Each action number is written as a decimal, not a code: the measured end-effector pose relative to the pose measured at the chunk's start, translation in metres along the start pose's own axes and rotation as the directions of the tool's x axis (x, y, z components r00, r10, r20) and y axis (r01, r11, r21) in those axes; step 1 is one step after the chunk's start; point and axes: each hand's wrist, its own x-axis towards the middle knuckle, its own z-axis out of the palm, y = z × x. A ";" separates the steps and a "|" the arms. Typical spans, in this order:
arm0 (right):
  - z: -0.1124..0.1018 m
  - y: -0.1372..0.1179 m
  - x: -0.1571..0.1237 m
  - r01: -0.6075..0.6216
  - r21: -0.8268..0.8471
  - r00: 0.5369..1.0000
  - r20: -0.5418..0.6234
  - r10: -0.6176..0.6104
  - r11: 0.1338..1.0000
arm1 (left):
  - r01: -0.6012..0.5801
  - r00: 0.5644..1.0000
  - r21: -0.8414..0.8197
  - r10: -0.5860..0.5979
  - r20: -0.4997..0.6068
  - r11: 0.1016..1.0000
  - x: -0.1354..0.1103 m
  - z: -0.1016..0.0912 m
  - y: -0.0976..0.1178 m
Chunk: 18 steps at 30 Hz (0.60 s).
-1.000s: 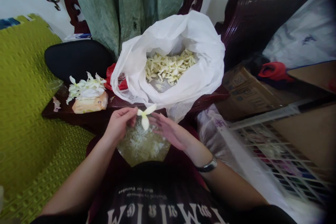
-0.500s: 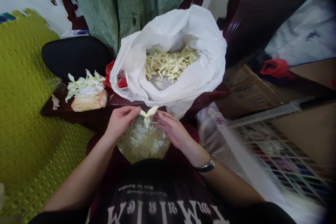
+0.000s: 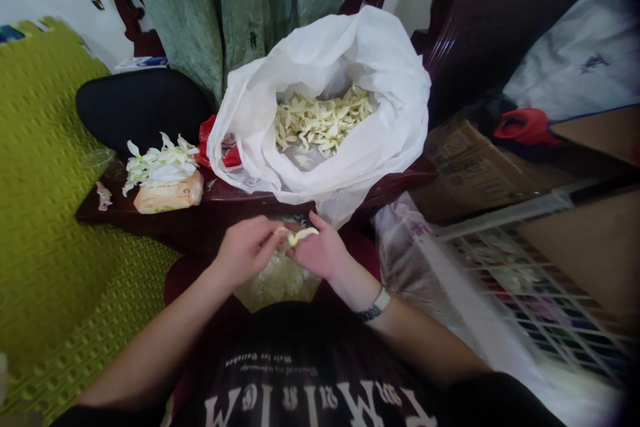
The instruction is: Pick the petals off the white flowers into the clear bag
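My left hand [image 3: 250, 248] pinches a pale cream-white flower [image 3: 303, 235] between thumb and fingertips. The flower's long petals reach across the palm of my right hand [image 3: 324, 252], which is turned up with its thumb held apart. Below both hands, a clear container [image 3: 273, 290] sits on my lap with whitish petals inside, partly covered by the hands. Beyond them, a white plastic bag [image 3: 400, 107] stands wide open with many similar flowers [image 3: 325, 120] lying in it.
The bag rests on a dark red wooden bench [image 3: 240, 199]. Left of it are a small flower pile [image 3: 160, 159], an orange-white soft packet [image 3: 170, 195] and a black cushion [image 3: 143, 107]. A cardboard box [image 3: 470, 160] and a white wire rack [image 3: 530, 293] stand on the right.
Both hands have come closer together and slightly lower. The flower has moved right and down, and the right hand has rolled palm up beneath it.
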 end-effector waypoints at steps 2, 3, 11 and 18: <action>-0.003 0.001 0.002 -0.011 0.015 1.000 -0.009 0.012 1.000 | 0.134 0.983 -0.118 -0.147 -0.114 0.984 -0.001 -0.003 0.001; -0.005 0.001 0.002 -0.023 0.012 1.000 -0.002 0.023 1.000 | 0.198 0.976 -0.207 -0.213 -0.053 0.958 -0.001 -0.003 0.001; -0.004 -0.004 0.004 -0.077 -0.010 0.986 0.150 0.078 0.997 | 0.636 0.762 -0.607 -0.515 0.394 0.477 0.005 -0.005 -0.013; 0.002 0.000 0.005 -0.125 -0.009 0.955 0.272 0.123 0.992 | 0.679 0.723 -0.600 -0.528 0.446 0.424 0.015 0.007 -0.010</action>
